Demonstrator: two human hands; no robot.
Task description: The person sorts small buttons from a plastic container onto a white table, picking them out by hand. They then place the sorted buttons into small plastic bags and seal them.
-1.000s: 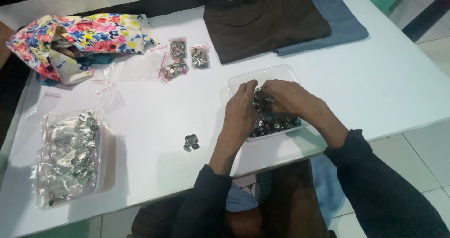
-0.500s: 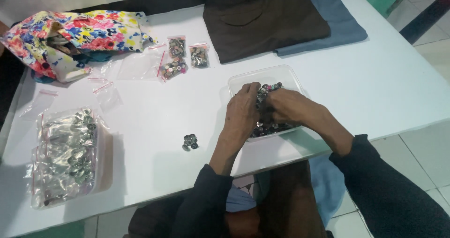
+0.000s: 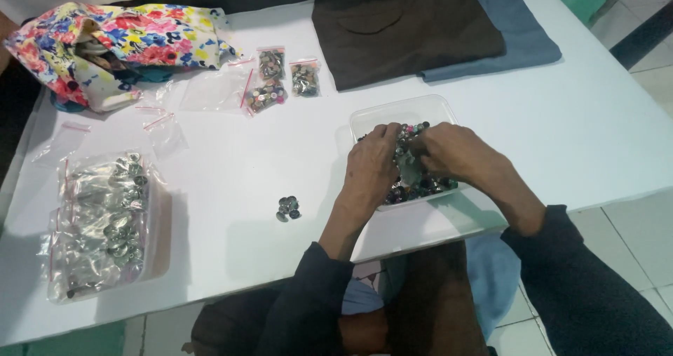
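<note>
Tailoring workshop — folded garments (image 3: 406, 30), bagged buttons (image 3: 102, 223)

Only one view on my end: head cam, worn, looking steeply down and forward over the white counter (image 3: 210, 187) from its near edge. Mid range; I get nearly the full counter width, far edge cut at top. Left hand (image 3: 371, 170) and right hand (image 3: 452, 151) sit right of centre. Lap and floor tiles fill the bottom. No second view, so no overlap to report.
</note>
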